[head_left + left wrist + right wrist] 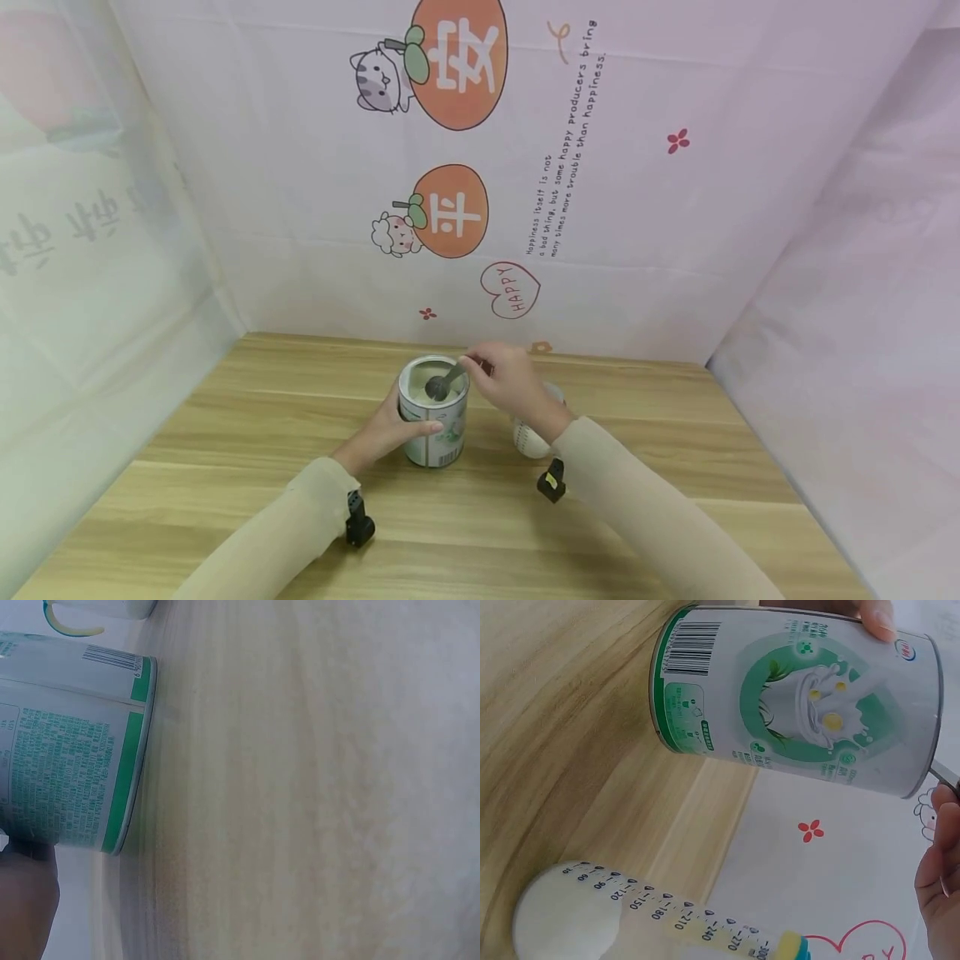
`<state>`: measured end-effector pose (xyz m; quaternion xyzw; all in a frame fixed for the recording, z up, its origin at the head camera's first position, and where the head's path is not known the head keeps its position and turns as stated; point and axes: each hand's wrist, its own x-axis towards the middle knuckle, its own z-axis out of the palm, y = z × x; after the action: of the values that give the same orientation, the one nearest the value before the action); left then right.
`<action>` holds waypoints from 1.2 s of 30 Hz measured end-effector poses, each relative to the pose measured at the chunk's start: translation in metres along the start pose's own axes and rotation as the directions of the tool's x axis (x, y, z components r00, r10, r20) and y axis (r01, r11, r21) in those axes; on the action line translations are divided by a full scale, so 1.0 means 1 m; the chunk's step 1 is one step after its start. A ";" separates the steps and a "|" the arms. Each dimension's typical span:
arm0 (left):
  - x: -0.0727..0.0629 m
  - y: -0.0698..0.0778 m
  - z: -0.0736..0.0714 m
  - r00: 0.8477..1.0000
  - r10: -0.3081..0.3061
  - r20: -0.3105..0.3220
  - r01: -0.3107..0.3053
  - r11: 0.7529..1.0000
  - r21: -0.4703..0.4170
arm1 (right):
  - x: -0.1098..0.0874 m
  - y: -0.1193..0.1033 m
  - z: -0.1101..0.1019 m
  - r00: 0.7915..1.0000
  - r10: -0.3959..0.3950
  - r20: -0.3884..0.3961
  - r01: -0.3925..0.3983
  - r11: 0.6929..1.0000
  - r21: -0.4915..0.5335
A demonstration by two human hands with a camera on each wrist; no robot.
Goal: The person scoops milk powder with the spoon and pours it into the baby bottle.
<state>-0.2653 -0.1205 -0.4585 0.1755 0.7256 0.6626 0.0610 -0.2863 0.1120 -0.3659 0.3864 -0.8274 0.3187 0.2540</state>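
Note:
A white and green milk powder tin [417,452] stands upright on the table with its top uncovered and pale powder [421,395] inside. My left hand [386,431] grips it from the left, thumb across the front; the other fingers are mostly hidden behind. With fingertips at the handle, my right hand [510,382] holds a dark spoon [437,387], whose bowl is within the tin's mouth, over the powder. A baby bottle [570,915] with white contents and a printed scale stands to the right of the tin, partly behind my right wrist in the head view.
The wooden table [465,533] meets a white printed cloth [600,208] at the back, with more cloth hanging on both sides. Near the bottle in the left wrist view is a curved yellow and blue piece [75,631]. A black wrist camera [552,482] sits under my right sleeve.

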 end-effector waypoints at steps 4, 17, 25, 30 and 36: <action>-0.001 0.001 0.000 1.000 -0.014 -0.009 0.014 1.000 0.016 | 0.001 -0.003 0.003 0.999 -0.053 0.011 0.054 0.998 -0.027; -0.001 0.002 -0.001 0.999 -0.030 -0.010 0.031 0.999 0.019 | 0.014 -0.010 0.008 0.980 -0.022 0.197 0.049 0.990 -0.130; -0.002 0.002 -0.002 1.000 -0.029 0.002 0.029 0.999 0.017 | 0.022 -0.011 0.011 0.940 -0.034 0.338 0.099 0.980 -0.175; -0.002 0.001 -0.002 1.000 -0.014 0.010 0.014 1.000 0.005 | 0.029 -0.017 0.012 0.913 -0.049 0.406 0.127 0.978 -0.167; -0.001 0.001 -0.001 1.000 -0.020 0.021 0.020 1.000 -0.002 | 0.033 -0.024 0.013 0.866 -0.036 0.498 0.128 0.980 -0.152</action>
<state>-0.2650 -0.1218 -0.4579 0.1752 0.7257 0.6610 0.0755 -0.2880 0.0752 -0.3447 0.4652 -0.8729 0.1223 0.0818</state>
